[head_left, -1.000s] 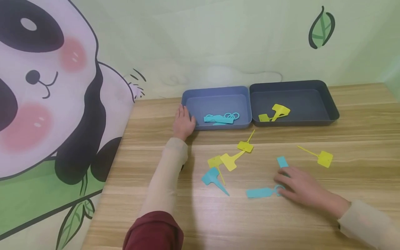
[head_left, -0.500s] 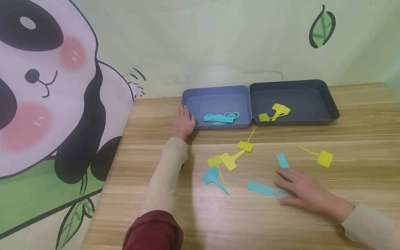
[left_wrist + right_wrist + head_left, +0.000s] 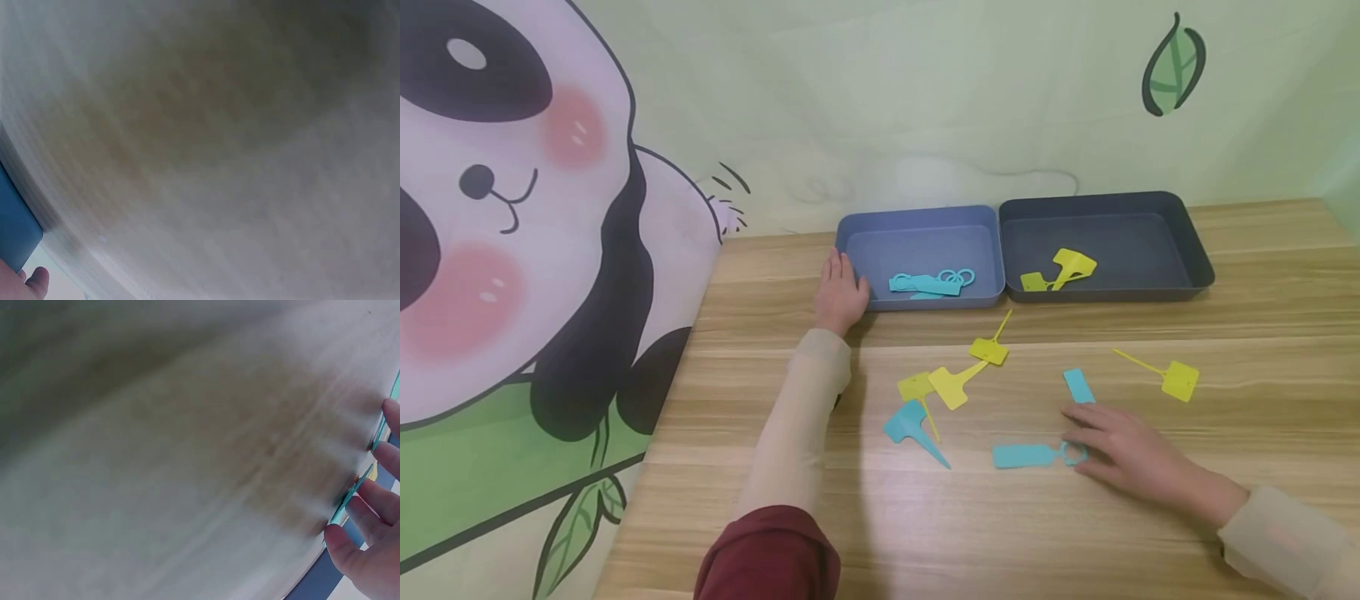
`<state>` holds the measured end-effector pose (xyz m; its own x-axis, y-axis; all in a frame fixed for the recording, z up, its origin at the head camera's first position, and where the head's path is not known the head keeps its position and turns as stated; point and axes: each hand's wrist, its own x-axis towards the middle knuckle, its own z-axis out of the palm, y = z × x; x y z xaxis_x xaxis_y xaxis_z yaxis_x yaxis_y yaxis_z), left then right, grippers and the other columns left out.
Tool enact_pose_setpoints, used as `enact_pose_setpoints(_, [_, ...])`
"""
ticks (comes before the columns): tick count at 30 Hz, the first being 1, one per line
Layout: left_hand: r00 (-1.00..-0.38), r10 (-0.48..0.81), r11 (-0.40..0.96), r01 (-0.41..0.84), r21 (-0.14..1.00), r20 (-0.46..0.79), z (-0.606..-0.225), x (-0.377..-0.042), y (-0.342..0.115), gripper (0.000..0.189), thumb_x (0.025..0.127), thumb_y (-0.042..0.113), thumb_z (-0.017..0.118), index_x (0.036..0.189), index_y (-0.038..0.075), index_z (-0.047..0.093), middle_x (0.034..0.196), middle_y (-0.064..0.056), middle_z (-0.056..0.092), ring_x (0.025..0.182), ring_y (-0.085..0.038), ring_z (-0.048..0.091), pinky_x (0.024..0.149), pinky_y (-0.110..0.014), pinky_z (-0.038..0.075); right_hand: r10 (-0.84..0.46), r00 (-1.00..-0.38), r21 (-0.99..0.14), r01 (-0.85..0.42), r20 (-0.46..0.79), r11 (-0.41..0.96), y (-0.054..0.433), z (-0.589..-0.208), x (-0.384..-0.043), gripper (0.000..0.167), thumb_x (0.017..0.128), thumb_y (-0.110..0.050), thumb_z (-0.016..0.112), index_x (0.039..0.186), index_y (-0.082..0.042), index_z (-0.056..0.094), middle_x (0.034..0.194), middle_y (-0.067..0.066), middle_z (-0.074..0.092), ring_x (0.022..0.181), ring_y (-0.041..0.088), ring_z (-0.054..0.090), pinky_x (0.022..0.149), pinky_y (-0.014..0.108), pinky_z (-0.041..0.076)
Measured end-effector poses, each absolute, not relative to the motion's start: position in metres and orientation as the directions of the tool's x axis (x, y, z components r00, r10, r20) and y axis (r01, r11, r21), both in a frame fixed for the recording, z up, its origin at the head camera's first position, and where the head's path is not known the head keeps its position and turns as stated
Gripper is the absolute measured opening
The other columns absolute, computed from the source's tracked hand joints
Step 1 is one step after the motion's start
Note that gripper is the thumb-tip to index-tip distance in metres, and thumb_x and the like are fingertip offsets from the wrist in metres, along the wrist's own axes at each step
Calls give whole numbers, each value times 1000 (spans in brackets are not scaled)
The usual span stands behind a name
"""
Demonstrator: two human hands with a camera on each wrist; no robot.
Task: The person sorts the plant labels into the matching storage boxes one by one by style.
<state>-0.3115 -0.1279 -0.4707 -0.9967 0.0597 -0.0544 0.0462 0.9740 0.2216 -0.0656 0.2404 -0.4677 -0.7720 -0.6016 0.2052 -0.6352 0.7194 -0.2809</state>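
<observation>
My left hand [image 3: 841, 293] rests against the left side of the blue tray [image 3: 925, 242], fingers straight along its wall. Inside lie several light-blue ring tags [image 3: 925, 286]. Over the table at right, my right hand [image 3: 1138, 457] has its fingers spread, thumb and forefinger at the ring end of a light-blue ring tag [image 3: 1024, 456]. The fingertips partly cover a second light-blue tag [image 3: 1078, 386] behind it. In the right wrist view, the fingertips [image 3: 337, 540] touch the thin edges of light-blue tags. A light-blue T-shaped plant label [image 3: 910, 423] lies to the left.
A dark tray [image 3: 1120, 242] holding yellow plant labels [image 3: 1072, 265] stands beside the blue tray. Loose yellow labels lie on the wooden table [image 3: 925, 533]: one [image 3: 1180, 381] at right, a group [image 3: 951, 387] near the middle. A panda-printed cloth [image 3: 925, 100] hangs behind.
The ring tag under my right fingers has swung to a slant and back to nearly level. My right hand has shifted slightly right and towards me. My left hand has stayed still.
</observation>
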Motion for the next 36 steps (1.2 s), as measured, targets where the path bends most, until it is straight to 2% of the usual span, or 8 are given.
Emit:
enact_pose_setpoints(14, [-996,68,974,53,222,-58,-470,-312,-129,63,92,34,28,140,-4,12,149,-16,1,137,-27,5,113,-31,8,-604,-781,-331,-618,156,714,235,-461,-73,23,67,-21,73,86,-15,61,117,15,54,106,33,50,85,49,42])
enact_pose_setpoints(22, [-996,59,974,42,222,-67,-470,-311,-129,63,92,35,27,140,-2,11,149,-15,0,137,-27,5,112,-31,9,-619,-778,-313,-617,105,723,237,-460,-77,40,66,-24,74,102,-11,63,119,13,54,107,31,51,84,47,44])
enact_pose_setpoints(36, [-996,76,976,63,207,-54,-473,-314,-130,63,92,35,26,140,-4,12,148,-16,1,137,-27,6,113,-30,6,-596,-800,-337,-580,63,742,236,-460,-81,28,67,-25,73,90,-13,64,121,12,53,107,28,50,83,44,45])
